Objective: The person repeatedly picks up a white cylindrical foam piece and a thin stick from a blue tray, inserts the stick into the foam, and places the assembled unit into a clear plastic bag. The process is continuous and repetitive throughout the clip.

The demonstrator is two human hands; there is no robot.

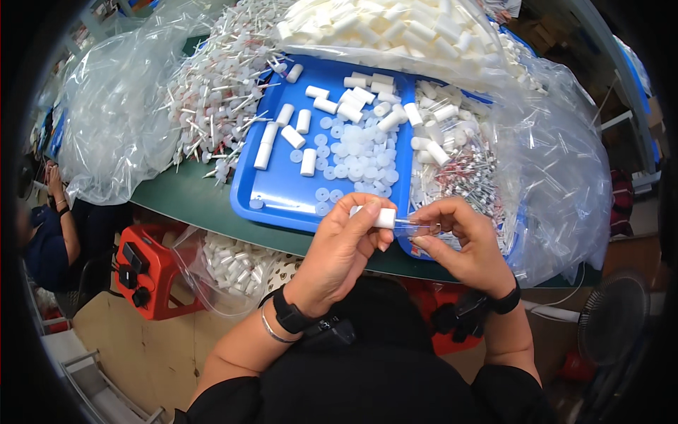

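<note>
Gripping white roll (385,218) in left hand (344,249), clear tube (417,227) pinched in right hand (467,249); I feared tube slipping, rolling off table edge (212,212) just below hands.

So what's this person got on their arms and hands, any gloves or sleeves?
No gloves: both the left hand and the right hand are bare. Each wrist carries a black band, the left black band beside a thin silver bangle, the right black band alone. Dark sleeves are pushed up near the elbows, leaving the forearms uncovered.
</note>
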